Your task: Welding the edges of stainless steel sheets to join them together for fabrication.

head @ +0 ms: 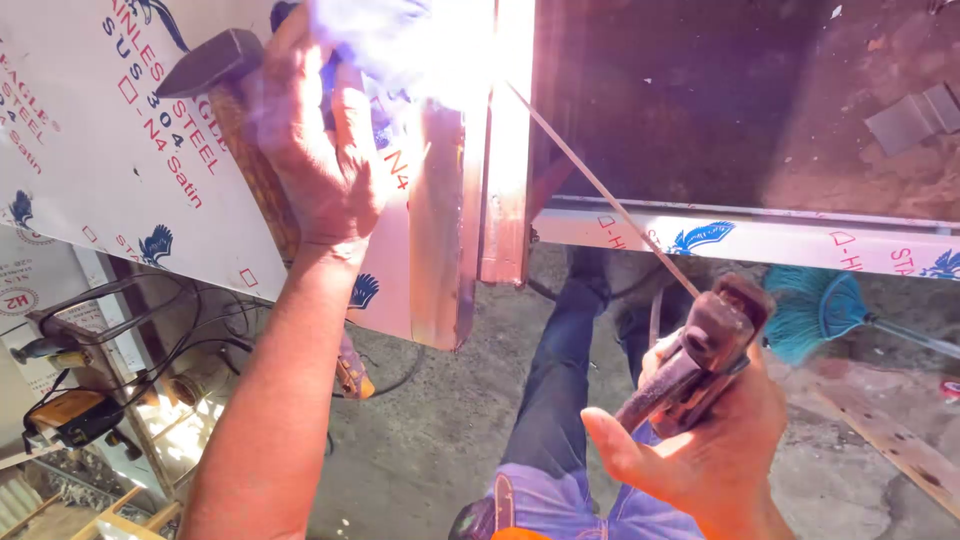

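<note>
Right hand (700,440) grip is closed on the electrode holder (700,350); the welding rod (600,190) runs long-axis up and left from it to the bright arc (470,50) at the top of the steel post (505,170). Left hand (320,150) lies flat, fingers spread, against the film-covered steel sheet (90,150), just left of the arc and nearer to it, holding nothing; a hammer (210,62) sits beside it.

support: film-covered steel sheet (90,150) | on it: hammer (212,62) | floor (440,440): teal broom (815,305)
</note>
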